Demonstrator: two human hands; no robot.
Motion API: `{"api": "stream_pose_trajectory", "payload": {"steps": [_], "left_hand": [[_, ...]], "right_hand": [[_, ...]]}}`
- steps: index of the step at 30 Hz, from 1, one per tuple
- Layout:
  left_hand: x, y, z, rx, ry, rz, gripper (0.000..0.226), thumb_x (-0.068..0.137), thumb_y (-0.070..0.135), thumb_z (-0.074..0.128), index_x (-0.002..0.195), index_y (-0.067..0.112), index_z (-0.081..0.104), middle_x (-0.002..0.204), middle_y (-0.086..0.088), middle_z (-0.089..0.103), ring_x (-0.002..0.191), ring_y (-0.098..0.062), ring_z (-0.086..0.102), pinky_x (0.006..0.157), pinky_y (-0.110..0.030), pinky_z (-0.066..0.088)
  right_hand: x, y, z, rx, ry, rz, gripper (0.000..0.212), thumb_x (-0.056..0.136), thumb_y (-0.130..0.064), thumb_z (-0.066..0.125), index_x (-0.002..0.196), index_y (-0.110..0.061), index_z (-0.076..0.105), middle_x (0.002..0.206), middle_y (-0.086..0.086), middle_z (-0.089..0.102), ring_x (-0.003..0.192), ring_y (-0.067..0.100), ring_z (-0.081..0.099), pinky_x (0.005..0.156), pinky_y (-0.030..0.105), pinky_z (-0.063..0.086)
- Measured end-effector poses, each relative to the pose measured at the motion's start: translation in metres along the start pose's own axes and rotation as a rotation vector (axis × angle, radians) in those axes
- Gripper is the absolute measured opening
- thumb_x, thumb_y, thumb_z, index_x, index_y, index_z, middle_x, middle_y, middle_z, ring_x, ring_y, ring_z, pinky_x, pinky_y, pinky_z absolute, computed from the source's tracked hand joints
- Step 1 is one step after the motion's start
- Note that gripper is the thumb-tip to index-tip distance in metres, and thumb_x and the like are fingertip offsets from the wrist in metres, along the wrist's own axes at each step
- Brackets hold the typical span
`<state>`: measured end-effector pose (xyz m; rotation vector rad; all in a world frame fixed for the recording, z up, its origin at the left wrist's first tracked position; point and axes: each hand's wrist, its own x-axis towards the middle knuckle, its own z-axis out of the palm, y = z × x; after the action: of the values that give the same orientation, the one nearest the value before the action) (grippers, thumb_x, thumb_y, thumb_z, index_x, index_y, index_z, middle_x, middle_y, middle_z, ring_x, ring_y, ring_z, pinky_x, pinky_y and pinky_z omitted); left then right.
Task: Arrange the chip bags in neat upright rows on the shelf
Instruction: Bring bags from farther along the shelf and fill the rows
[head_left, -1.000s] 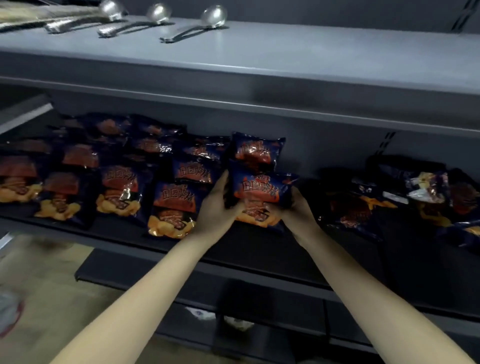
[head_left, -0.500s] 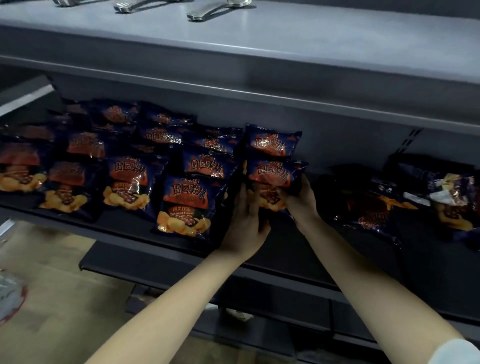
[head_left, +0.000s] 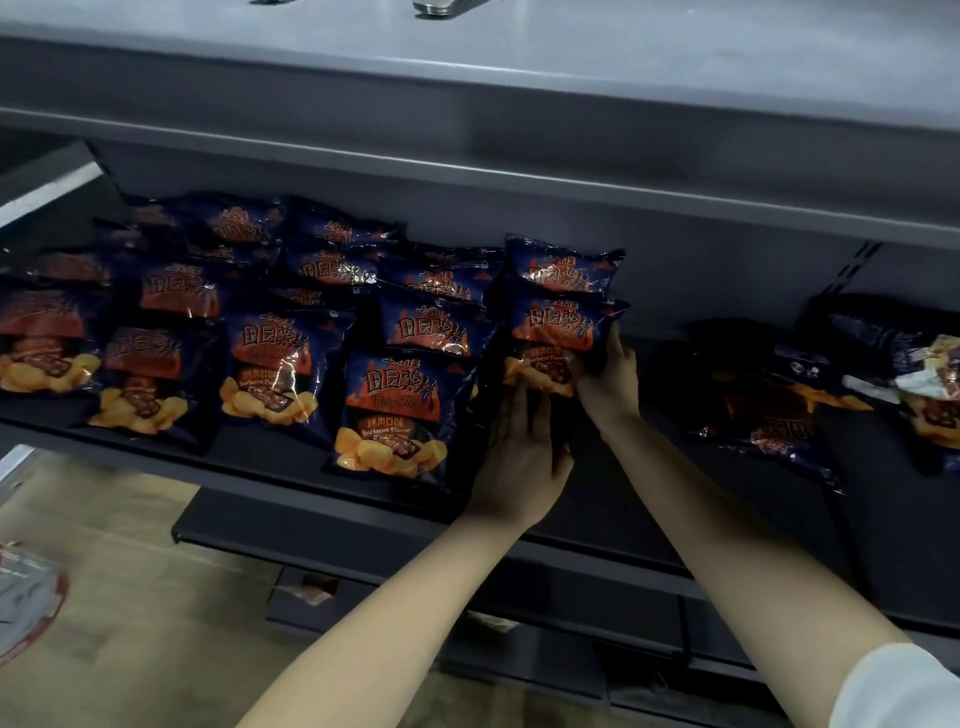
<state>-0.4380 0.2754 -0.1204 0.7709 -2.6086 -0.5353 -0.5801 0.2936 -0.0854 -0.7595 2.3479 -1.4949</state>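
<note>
Both hands on chip bag

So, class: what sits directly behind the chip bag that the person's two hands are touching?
Behind the held bag stands another chip bag of the same design; only its upper part shows. Both the left hand and right hand cover the held bag's base.

Two bare forearms; left hand and right hand ungloved; white sleeve on right arm.

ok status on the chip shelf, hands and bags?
Left hand and right hand both on front bag of rightmost row. Rows to the left stand upright. Loose bags lying flat to the right, unsorted.
</note>
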Motion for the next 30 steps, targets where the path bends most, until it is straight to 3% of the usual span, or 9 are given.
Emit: {"api": "stream_pose_trajectory", "payload": {"steps": [6,9,14,20,23,26,30], "left_hand": [[-0.004,0.001,-0.002,-0.013,0.031,0.016,0.066,0.094,0.034,0.046,0.147,0.007,0.02,0.156,-0.019,0.007,0.144,-0.032,0.005,0.113,-0.034,0.001],[-0.004,0.0,-0.005,-0.034,0.045,0.057,0.066,0.091,0.03,0.052,0.145,0.005,0.025,0.153,-0.02,0.017,0.143,-0.032,0.014,0.114,-0.035,0.006],[-0.008,-0.002,-0.008,-0.096,0.016,0.206,0.06,0.089,0.02,0.054,0.143,0.005,0.031,0.15,-0.017,0.028,0.142,-0.028,0.019,0.117,-0.041,0.015],[-0.007,0.018,-0.01,-0.203,-0.026,0.312,0.053,0.09,0.017,0.052,0.141,0.008,0.038,0.151,-0.013,0.027,0.142,-0.026,0.019,0.115,-0.033,0.012],[-0.004,0.042,-0.004,-0.242,-0.068,0.389,0.055,0.088,0.016,0.056,0.14,0.007,0.04,0.15,-0.013,0.029,0.141,-0.028,0.021,0.116,-0.037,0.017],[-0.004,0.073,0.005,-0.274,-0.113,0.479,0.056,0.087,0.016,0.057,0.139,0.008,0.04,0.151,-0.013,0.029,0.14,-0.03,0.023,0.115,-0.043,0.021],[-0.008,0.103,0.018,-0.286,-0.138,0.54,0.057,0.086,0.016,0.059,0.139,0.01,0.04,0.151,-0.012,0.028,0.139,-0.031,0.024,0.113,-0.045,0.024]], "right_hand": [[-0.012,0.003,-0.002,0.07,0.05,0.011,0.07,0.091,-0.024,0.059,0.149,-0.024,0.021,0.138,0.008,0.037,0.119,0.01,0.039,0.099,0.028,0.035],[-0.029,0.005,0.0,0.071,0.127,-0.033,0.066,0.091,-0.023,0.058,0.148,-0.021,0.023,0.139,0.008,0.038,0.12,0.009,0.038,0.094,0.021,0.03],[-0.056,0.001,-0.008,-0.002,0.16,-0.142,0.061,0.091,-0.02,0.059,0.145,-0.017,0.03,0.144,0.009,0.034,0.132,0.018,0.035,0.1,0.018,0.027],[-0.083,-0.007,-0.05,-0.067,0.341,-0.236,0.054,0.09,-0.014,0.06,0.14,-0.011,0.04,0.143,0.009,0.035,0.131,0.014,0.034,0.102,0.009,0.025],[-0.107,0.002,-0.075,-0.129,0.442,-0.249,0.048,0.089,-0.011,0.061,0.135,-0.007,0.045,0.139,0.012,0.04,0.128,0.011,0.036,0.101,0.009,0.028],[-0.133,0.02,-0.107,-0.201,0.525,-0.206,0.046,0.089,-0.008,0.061,0.132,-0.005,0.046,0.138,0.013,0.038,0.122,-0.003,0.031,0.094,-0.001,0.023],[-0.158,0.048,-0.144,-0.302,0.605,-0.11,0.047,0.085,-0.001,0.063,0.129,-0.003,0.049,0.137,0.018,0.039,0.129,0.021,0.038,0.093,0.001,0.024]]}}
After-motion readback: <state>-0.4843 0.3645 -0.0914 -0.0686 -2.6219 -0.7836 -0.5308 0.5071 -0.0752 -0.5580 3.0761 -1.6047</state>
